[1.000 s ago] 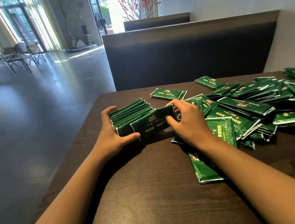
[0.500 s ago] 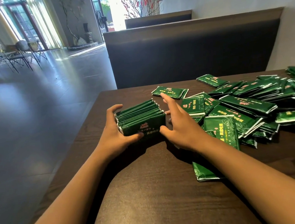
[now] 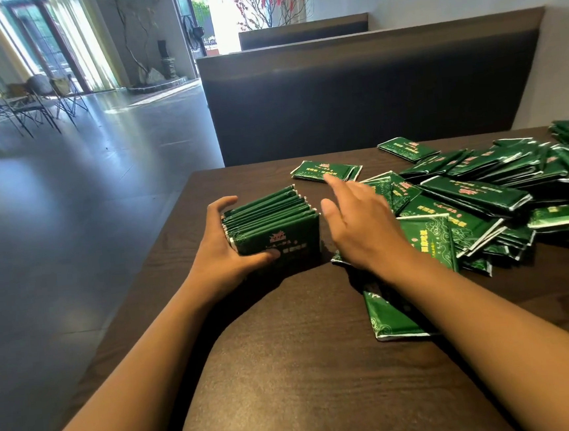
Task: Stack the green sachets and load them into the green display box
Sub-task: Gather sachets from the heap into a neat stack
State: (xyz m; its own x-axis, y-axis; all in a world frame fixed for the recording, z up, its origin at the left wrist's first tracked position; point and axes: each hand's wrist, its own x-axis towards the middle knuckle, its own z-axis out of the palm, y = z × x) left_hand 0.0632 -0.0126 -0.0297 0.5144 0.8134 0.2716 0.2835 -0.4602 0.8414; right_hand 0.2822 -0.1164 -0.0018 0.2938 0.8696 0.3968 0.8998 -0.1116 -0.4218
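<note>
Dark wooden table point(image 3: 289, 369) carries everything. Loose pile of green sachets point(image 3: 474, 198) covers its right side to the right edge, too overlapped to count. One flat green piece point(image 3: 388, 319), possibly the display box, lies under the right forearm; can't confirm. One stack point(image 3: 272, 225) stands on edge near the left edge, roughly ten sachets. Left hand point(image 3: 224, 255) grips it, fingers curled round. Right hand point(image 3: 356, 222) hovers beside it, fingers spread, holding nothing. My read: feed one sachet at a time, square the edges against the left palm.
</note>
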